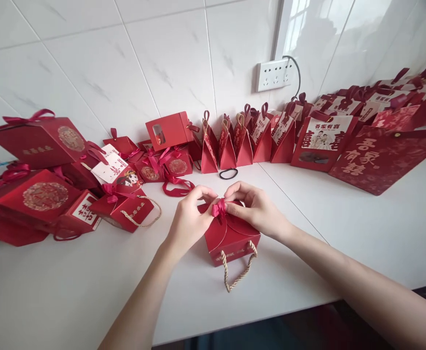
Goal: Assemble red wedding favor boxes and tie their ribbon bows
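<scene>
A small red gift box [234, 241] stands on the white table in front of me, its curved top flaps folded together. A twisted gold rope handle [239, 279] hangs from its near side. On top, a dark pink ribbon [219, 208] is gathered into a small knot or bow. My left hand [194, 214] pinches the ribbon from the left. My right hand [254, 208] pinches it from the right, thumb along the knot. The fingertips of both hands nearly meet and hide part of the ribbon and the box's far side.
Red gift boxes with ribbons [41, 194] are piled at the left. Triangular red boxes [227, 150] line the wall, and many red bags [322, 141] crowd the right. A black hair tie [228, 173] and a loose ribbon [176, 187] lie beyond my hands. A socket panel [274, 75] is on the wall.
</scene>
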### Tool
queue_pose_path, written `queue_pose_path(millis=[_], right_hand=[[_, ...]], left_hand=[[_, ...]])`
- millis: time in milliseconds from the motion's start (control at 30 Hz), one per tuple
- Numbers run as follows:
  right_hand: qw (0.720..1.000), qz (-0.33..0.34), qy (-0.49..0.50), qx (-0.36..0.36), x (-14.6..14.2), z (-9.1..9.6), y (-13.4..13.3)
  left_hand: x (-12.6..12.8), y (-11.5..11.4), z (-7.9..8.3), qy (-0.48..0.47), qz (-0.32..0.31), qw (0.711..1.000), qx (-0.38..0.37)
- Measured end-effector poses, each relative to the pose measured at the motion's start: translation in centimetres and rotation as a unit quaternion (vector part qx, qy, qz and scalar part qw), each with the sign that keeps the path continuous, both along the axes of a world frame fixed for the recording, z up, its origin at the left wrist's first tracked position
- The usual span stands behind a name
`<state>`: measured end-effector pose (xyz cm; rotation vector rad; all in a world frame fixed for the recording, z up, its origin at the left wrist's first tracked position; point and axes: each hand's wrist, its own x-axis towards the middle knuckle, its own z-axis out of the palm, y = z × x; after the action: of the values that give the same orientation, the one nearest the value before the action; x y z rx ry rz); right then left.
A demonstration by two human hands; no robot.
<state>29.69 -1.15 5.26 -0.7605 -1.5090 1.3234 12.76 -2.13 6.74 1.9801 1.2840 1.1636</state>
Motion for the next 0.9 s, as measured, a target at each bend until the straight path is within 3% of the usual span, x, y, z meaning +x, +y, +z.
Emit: queue_pose_path(millis=[167,300,433,567,667,900], right_hand=[[1.000,-0.009,-0.014,0.011,0.0,0.1,-0.3],[0.999,-0.027,-0.024,0.027,-0.1,0.2,-0.3],[0.995,-0.062,-0.043,0.067,0.0,0.2,-0.6],[0.986,-0.093,-0.072,0.114,0.2,0.1,-0.7],[0.983,-0.090,-0.082,0.137,0.4,0.1,-0.6],[0.980,-0.059,-0.100,0.163,0.6,0.2,-0.4]], left_hand=[[-0.8,-0.3,0.7,0.092,-0.051,0.994,0.008],[-1.3,-0.3,1.0,0.098,-0.087,0.991,-0.009],[-1.4,-0.3,1.3,0.072,-0.133,0.987,-0.058],[-1.1,-0.4,1.2,0.032,-0.114,0.990,-0.077],[-0.9,-0.3,1.0,0.001,-0.113,0.989,-0.093],[-1.0,-0.2,0.8,-0.125,-0.155,0.952,-0.231]])
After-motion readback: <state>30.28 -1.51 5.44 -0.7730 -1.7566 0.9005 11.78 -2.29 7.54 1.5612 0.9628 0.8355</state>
